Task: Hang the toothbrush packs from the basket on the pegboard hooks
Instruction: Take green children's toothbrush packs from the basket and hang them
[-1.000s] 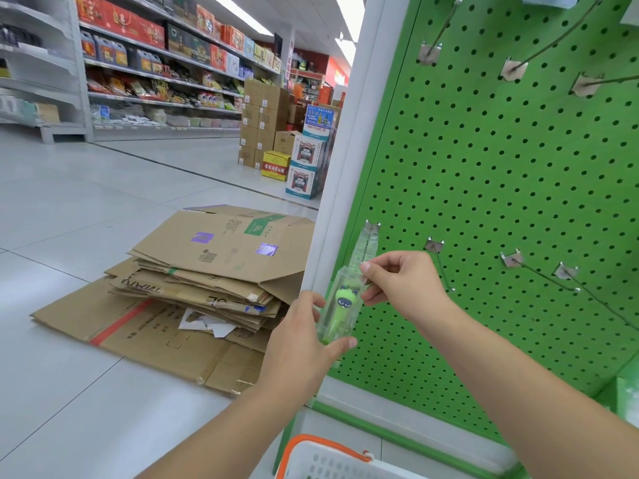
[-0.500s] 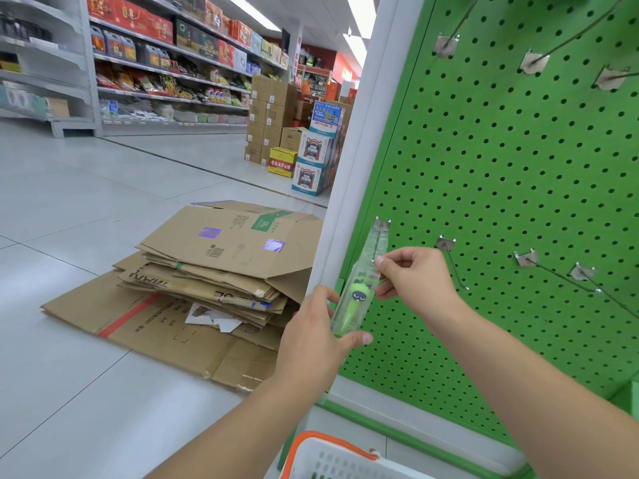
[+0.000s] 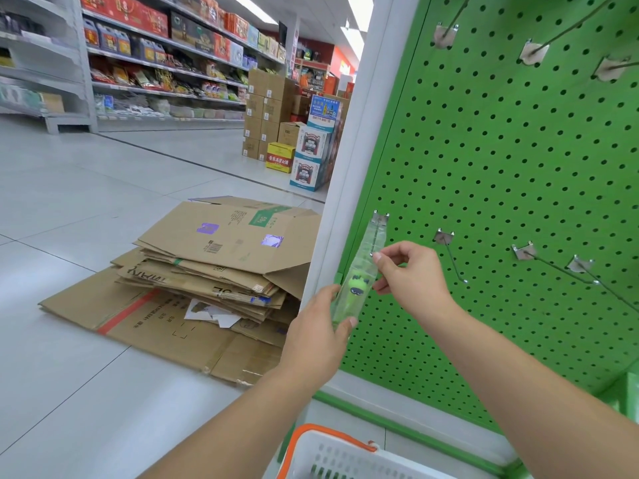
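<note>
Far left: store shelves [image 3: 166, 63] stocked with red boxes, jugs and packets; their labels are too small to read. Centre left, on the tiled floor [image 3: 69, 188]: a pile of flattened cardboard boxes [image 3: 221, 271]. The top sheet bears a green label reading "50g", a barcode and two purple stickers; a lower sheet carries large printed letters, seen upside down and only partly legible. Behind the pile stand stacked brown cartons [image 3: 266, 108], a yellow box [image 3: 280, 157] with red characters, and blue-and-white printed cartons [image 3: 311, 160].

Centre: the left hand [image 3: 316, 335] grasps the lower end of a clear toothbrush pack [image 3: 359, 274], thumb and fingers curled around it. The pack holds a green brush with a cartoon face and stands tilted, its top lying against the leftmost lower hook [image 3: 379, 219] of the green pegboard [image 3: 501, 167]. The right hand [image 3: 411, 274] pinches the pack's upper part between thumb and forefinger.

Right: bare metal hooks [image 3: 553, 267] project from the pegboard in an upper and a lower row. Bottom centre: the white basket [image 3: 332, 454] with an orange handle, well below the hands.
</note>
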